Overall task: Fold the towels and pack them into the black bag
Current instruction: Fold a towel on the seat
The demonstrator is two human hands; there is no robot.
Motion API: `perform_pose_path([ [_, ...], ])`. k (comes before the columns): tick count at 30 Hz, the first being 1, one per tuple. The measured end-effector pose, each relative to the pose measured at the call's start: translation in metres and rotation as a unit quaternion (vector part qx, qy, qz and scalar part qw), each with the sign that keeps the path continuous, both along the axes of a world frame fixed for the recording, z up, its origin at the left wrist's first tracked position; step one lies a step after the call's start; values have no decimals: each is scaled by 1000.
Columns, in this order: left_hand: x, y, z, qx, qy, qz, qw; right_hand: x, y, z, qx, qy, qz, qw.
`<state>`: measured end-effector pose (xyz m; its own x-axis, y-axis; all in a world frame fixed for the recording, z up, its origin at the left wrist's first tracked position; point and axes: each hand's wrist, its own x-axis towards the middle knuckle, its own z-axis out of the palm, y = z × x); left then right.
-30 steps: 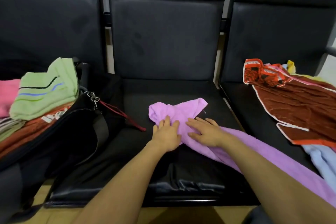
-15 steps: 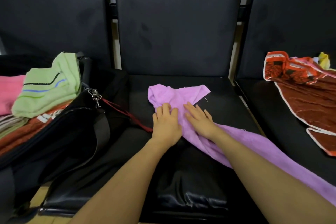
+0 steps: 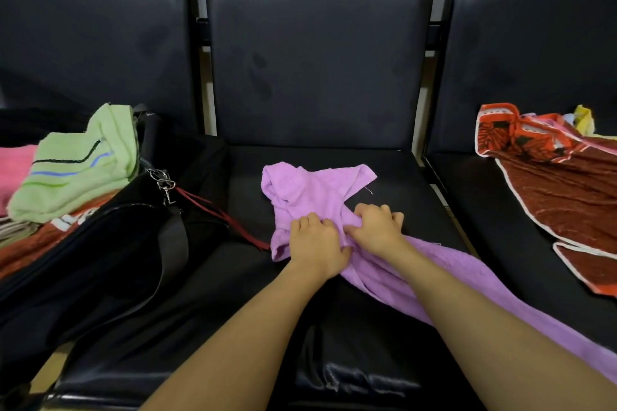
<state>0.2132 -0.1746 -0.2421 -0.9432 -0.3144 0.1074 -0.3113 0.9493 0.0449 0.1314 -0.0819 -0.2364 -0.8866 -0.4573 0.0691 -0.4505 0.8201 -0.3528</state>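
Note:
A purple towel (image 3: 310, 190) lies rumpled on the middle black seat, trailing off toward the lower right under my right arm. My left hand (image 3: 315, 245) and my right hand (image 3: 375, 227) sit side by side on it, fingers curled and bunching the cloth. The black bag (image 3: 110, 243) lies open on the left seat. Folded towels rest in it: a light green one (image 3: 76, 167) on top, a pink one (image 3: 15, 167) at the far left, a reddish one (image 3: 40, 240) beneath.
On the right seat lies a heap of unfolded towels, a red-brown one with an orange border (image 3: 561, 190) on top and a bit of yellow (image 3: 584, 117) behind. A red cord (image 3: 220, 213) and metal clip (image 3: 163, 183) hang from the bag. Black seat backs rise behind.
Both hands went from lying flat on the purple towel to curling their fingers and gathering the cloth. The towel's near edge has bunched up under them.

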Motion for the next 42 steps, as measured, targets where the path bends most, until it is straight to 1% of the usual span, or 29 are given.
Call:
perform_pose_path([
  [4, 4, 1, 4, -14, 12, -29, 999, 9, 5, 8, -99, -32, 53, 993],
  [7, 6, -4, 12, 33, 31, 1, 999, 14, 7, 12, -145, -25, 30, 989],
  [10, 6, -13, 30, 70, 99, 66, 990, 17, 14, 23, -163, 52, -47, 984],
  [12, 8, -19, 43, 87, 136, 87, 983, 15, 19, 33, -175, 118, -100, 972],
  [13, 11, -22, 49, 111, 162, 98, 976, 13, 21, 36, -171, 156, -110, 967],
  [15, 17, -27, 57, 187, 217, 116, 951, 12, 21, 35, -154, 229, -96, 956],
  [17, 23, -31, 60, 240, 241, 122, 932, 16, 17, 30, -129, 277, -30, 952],
  [18, 26, -33, 59, 258, 233, 126, 929, 20, 14, 26, -101, 263, 23, 959],
  [20, 29, -37, 54, 303, 210, 146, 918, 32, 8, 18, -8, 157, 117, 981],
  [21, 30, -39, 52, 323, 201, 158, 911, 35, 6, 14, 20, 108, 148, 983],
  [22, 31, -41, 50, 335, 194, 166, 907, 39, 4, 11, 22, 77, 155, 985],
  [23, 31, -42, 49, 339, 192, 170, 905, 41, 3, 10, -3, 52, 144, 988],
  [24, 30, -44, 48, 339, 195, 171, 904, 42, 1, 11, -53, 42, 120, 990],
  [25, 30, -46, 48, 341, 201, 174, 902, 42, -1, 12, -101, 55, 86, 990],
  [26, 30, -47, 49, 345, 209, 179, 898, 38, -3, 13, -123, 88, 50, 987],
  [27, 29, -48, 49, 346, 216, 180, 895, 34, -4, 16, -123, 113, 11, 986],
  [28, 29, -48, 50, 341, 220, 180, 896, 32, -4, 19, -106, 113, -25, 988],
  [30, 29, -47, 50, 308, 207, 173, 912, 30, -4, 18, -18, 64, -60, 996],
  [32, 30, -46, 46, 266, 187, 162, 932, 31, -6, 13, 59, -2, -52, 997],
  [34, 30, -47, 43, 236, 174, 158, 943, 31, -8, 9, 69, -33, -39, 996],
  [36, 30, -48, 42, 222, 176, 167, 944, 31, -9, 12, 55, -10, -19, 998],
  [38, 30, -50, 44, 246, 204, 174, 931, 33, -11, 16, 13, 29, -22, 999],
  [40, 30, -51, 49, 295, 249, 167, 907, 34, -11, 23, -70, 46, -41, 996],
  [42, 32, -52, 58, 329, 296, 159, 882, 35, -9, 34, -168, 59, -60, 982],
])
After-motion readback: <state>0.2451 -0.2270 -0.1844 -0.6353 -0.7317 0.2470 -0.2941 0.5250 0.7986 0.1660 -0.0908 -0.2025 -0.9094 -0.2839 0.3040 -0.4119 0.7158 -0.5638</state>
